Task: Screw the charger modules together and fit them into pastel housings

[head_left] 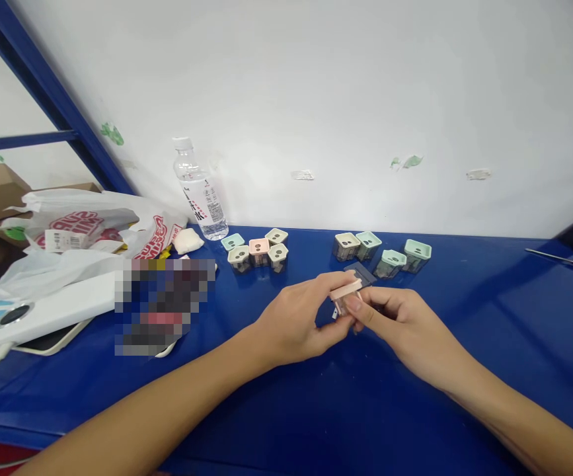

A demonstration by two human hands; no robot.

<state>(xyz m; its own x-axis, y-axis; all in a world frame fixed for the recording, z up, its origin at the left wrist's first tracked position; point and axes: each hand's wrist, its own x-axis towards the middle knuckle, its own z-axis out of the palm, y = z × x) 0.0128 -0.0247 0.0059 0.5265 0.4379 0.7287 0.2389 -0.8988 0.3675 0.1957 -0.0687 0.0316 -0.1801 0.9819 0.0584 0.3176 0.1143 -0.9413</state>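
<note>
While the head view looks down along both forearms, the left hand (296,324) and the right hand (402,327) come together near the middle of the glossy blue worktop (464,377), their fingers clamped on a pale pink plastic strip (345,289) with a small clear plastic part (342,307) beneath it. A flat dark square piece (360,274) lies just beyond the fingertips. Toward the back edge sit two clusters of small square pastel plastic holders with round holes in their tops: a mint, beige and pink cluster (259,251) nearer the left, and a beige and mint cluster (378,254) right of centre. Behind the left cluster stands a clear plastic water bottle (199,192). At the left end lie a white plastic carrier bag with red print (98,225), a white corded device (43,311) and a pixelated, unreadable patch (164,307). A thin dark blade (564,260) lies at the right edge.
</note>
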